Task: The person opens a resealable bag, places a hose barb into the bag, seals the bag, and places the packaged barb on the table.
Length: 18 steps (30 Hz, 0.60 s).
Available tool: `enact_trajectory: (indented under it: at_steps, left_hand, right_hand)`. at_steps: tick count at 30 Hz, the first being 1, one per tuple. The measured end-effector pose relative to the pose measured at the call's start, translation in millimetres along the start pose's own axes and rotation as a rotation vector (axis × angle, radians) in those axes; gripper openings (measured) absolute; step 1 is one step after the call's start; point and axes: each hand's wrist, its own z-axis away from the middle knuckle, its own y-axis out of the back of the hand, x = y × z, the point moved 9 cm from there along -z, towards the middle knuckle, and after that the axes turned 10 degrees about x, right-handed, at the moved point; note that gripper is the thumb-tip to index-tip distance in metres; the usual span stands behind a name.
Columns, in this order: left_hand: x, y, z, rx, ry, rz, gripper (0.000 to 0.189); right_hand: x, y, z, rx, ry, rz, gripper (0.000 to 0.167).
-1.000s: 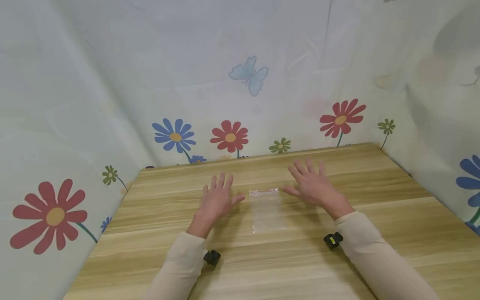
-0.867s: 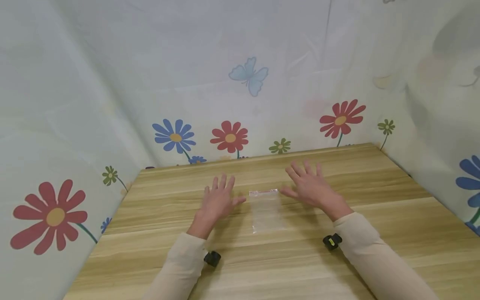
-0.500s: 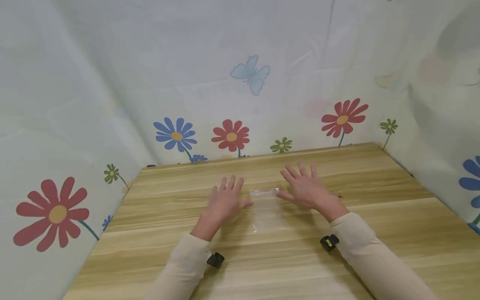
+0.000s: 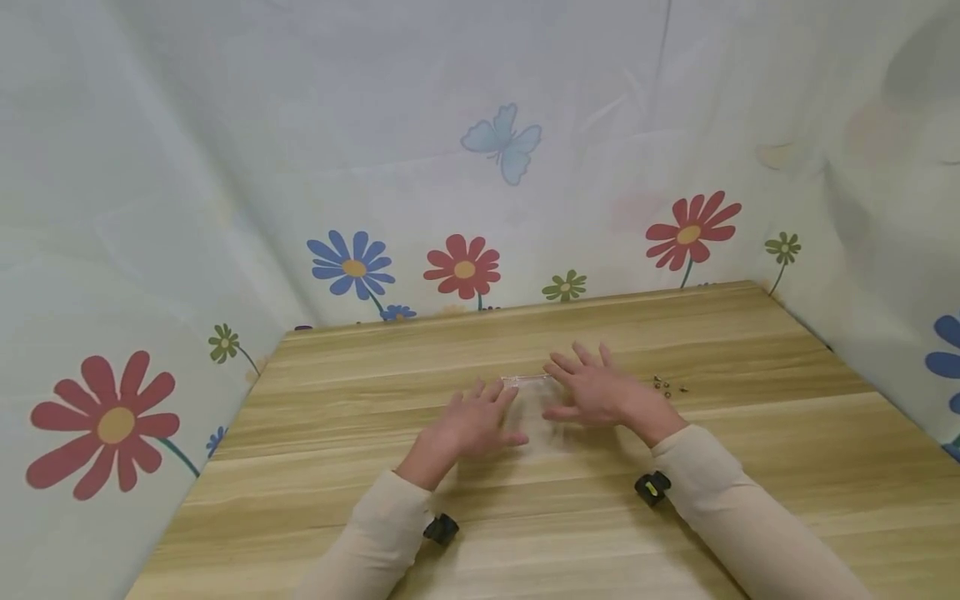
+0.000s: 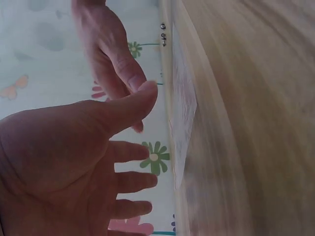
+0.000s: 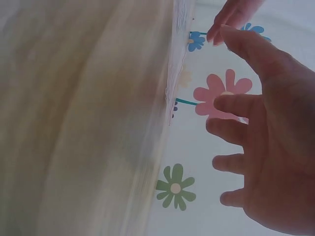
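Note:
A clear zip-top plastic bag (image 4: 534, 403) lies flat on the wooden table, its reddish seal strip toward the far side. My left hand (image 4: 471, 423) hovers over the bag's left side, palm down, fingers spread and holding nothing. Over the upper right part of the bag is my right hand (image 4: 594, 390), also with fingers apart and nothing in it. In the left wrist view a gap shows between the hand and the bag (image 5: 183, 103). The right wrist view likewise has the fingers off the table. Parts of the bag are hidden under both hands.
Several tiny dark metallic pieces (image 4: 667, 395) lie on the table (image 4: 780, 467) beyond the right wrist; they are too small to identify. A white cloth (image 4: 390, 125) printed with flowers and a butterfly hangs around the table's back and sides.
Both hands have moved inward over the bag, the left to the right and the right to the left and slightly nearer. The tiny metallic pieces have come into view from behind the right hand.

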Motion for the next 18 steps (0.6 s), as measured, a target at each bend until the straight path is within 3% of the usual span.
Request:
enact_trajectory:
  at_steps: [8,14,18]
  left_hand:
    - [20.6,-14.4,6.1,-0.093,-0.139,-0.014,0.078]
    - [23.3,-20.5,8.0,-0.122,-0.153,-0.078,0.072]
    - [22.7,-19.4,8.3,-0.124,-0.145,-0.071,0.07]
  right_hand:
    - [-4,-15,5.7,-0.135,0.006,-0.106,0.077]
    - [-9,-20,9.6,-0.21,0.009,-0.143,0.073]
    - [-12,-21,9.8,-0.238,0.035,-0.125,0.068]
